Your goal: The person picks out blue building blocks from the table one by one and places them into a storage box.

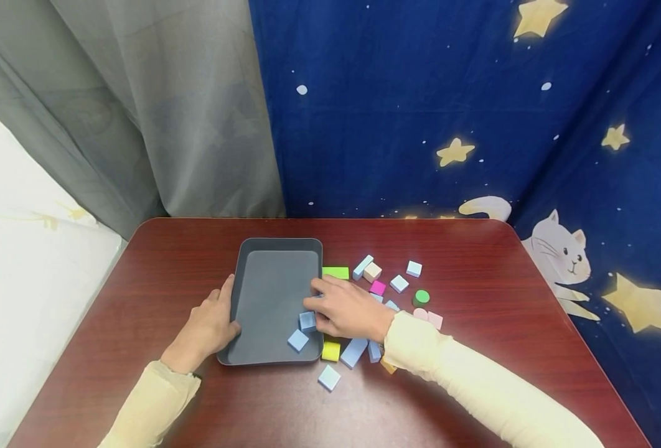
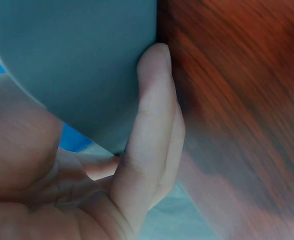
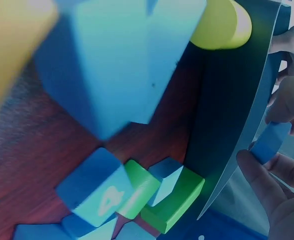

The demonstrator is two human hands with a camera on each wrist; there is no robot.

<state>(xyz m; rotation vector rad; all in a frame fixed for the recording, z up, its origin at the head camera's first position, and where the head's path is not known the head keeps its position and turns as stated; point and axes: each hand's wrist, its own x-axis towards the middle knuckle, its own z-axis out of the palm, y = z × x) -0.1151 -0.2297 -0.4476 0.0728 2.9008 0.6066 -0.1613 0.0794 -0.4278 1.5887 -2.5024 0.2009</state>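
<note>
A dark grey rectangular tray (image 1: 277,292) lies on the table. My left hand (image 1: 206,323) grips its left wall, thumb over the rim and fingers along the outside; the left wrist view shows those fingers (image 2: 154,110) against the wall. My right hand (image 1: 348,309) is at the tray's right rim. In the right wrist view its thumb and fingers pinch a small blue block (image 3: 270,142). Two blue blocks, one cube-like (image 1: 307,322) and one lighter on top (image 1: 298,340), show within the tray's near right part.
Loose blocks crowd the tray's right side: a light green block (image 1: 336,272), a yellow block (image 1: 331,351), a magenta block (image 1: 378,287), a green cylinder (image 1: 421,298) and several blue ones. A pale blue block (image 1: 328,378) lies nearer the front. Curtains (image 1: 398,112) hang behind the table (image 1: 476,386).
</note>
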